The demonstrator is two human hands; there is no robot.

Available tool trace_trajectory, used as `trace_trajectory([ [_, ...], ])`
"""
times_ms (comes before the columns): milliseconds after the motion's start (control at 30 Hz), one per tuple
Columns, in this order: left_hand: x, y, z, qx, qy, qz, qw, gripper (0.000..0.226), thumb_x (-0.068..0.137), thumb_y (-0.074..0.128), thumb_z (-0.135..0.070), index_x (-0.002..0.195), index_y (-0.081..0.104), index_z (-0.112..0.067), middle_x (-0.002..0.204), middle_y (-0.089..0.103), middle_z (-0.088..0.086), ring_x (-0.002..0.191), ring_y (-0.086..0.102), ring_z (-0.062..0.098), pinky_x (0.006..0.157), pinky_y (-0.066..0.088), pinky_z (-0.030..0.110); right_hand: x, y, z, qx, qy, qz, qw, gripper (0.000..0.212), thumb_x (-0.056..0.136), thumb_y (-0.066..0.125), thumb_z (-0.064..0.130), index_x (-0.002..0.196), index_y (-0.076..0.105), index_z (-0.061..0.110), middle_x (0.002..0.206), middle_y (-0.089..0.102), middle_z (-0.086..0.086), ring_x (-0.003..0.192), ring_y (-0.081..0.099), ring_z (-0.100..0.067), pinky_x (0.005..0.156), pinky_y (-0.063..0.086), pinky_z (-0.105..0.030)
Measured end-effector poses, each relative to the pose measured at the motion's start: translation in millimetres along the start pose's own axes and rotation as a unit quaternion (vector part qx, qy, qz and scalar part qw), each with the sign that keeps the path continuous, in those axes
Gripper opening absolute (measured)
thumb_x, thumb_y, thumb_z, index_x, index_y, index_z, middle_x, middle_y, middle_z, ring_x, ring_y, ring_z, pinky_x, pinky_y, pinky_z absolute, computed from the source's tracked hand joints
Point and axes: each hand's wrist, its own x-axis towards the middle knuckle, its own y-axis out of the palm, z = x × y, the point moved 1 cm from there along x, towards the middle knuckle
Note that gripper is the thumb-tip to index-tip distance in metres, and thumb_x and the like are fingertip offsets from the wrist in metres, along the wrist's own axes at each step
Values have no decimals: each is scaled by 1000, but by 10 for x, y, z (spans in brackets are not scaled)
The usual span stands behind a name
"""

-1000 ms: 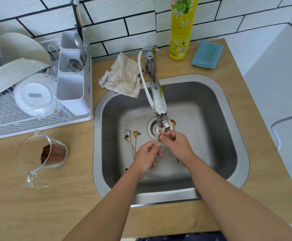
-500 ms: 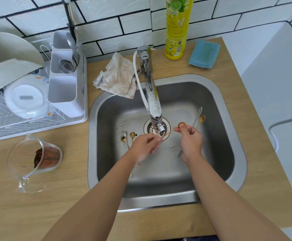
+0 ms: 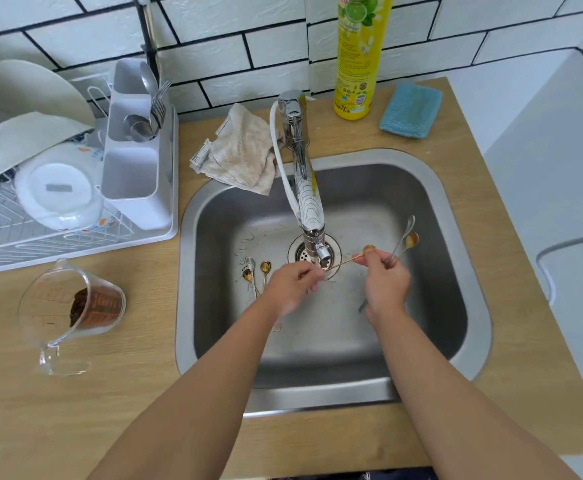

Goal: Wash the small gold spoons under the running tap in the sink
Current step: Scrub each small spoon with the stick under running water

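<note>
Over the steel sink (image 3: 449, 209), just below the chrome tap (image 3: 309, 206), both hands work on a thin gold spoon (image 3: 343, 262). My left hand (image 3: 292, 284) pinches its handle end. My right hand (image 3: 385, 287) pinches it near the bowl and also grips a bundle of spoons (image 3: 404, 242) that stick up to the right. More gold spoons (image 3: 257, 271) lie on the sink floor left of the drain (image 3: 300, 252). Running water is hard to make out.
A white dish rack (image 3: 75, 216) with plates and a cutlery caddy stands at the left. A glass measuring jug (image 3: 71, 303) sits on the wooden counter. Behind the sink are a crumpled cloth (image 3: 245, 150), a yellow soap bottle (image 3: 361, 53) and a blue sponge (image 3: 411, 110).
The hands have drawn apart from directly under the tap. My right hand has moved right with its bundle of spoons, and one spoon is now stretched between both hands.
</note>
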Motion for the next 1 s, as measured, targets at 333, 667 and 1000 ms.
trace_trajectory([
  [333,-109,319,54,-309,-75,-76,945,22,104,51,-21,93,65,-7,66,59,3,46,52,10,49,47,22,36,-8,-32,-10,-13,-21,1000,16,94,68,25,79,67,21,75,79,6,87,72,-8,80,45,-18],
  [667,-162,360,1,-389,-84,0,918,17,103,47,-5,108,63,-4,85,72,5,68,70,10,51,44,17,96,-41,-56,-13,-30,-48,998,15,95,66,29,81,63,25,72,78,11,89,73,-11,86,46,-24],
  [1000,-83,199,1,-316,-214,44,923,34,101,50,-48,91,58,-16,54,35,-8,41,26,6,40,18,20,0,16,10,70,58,127,988,11,100,68,27,109,68,21,85,76,3,38,29,-5,38,25,-20],
])
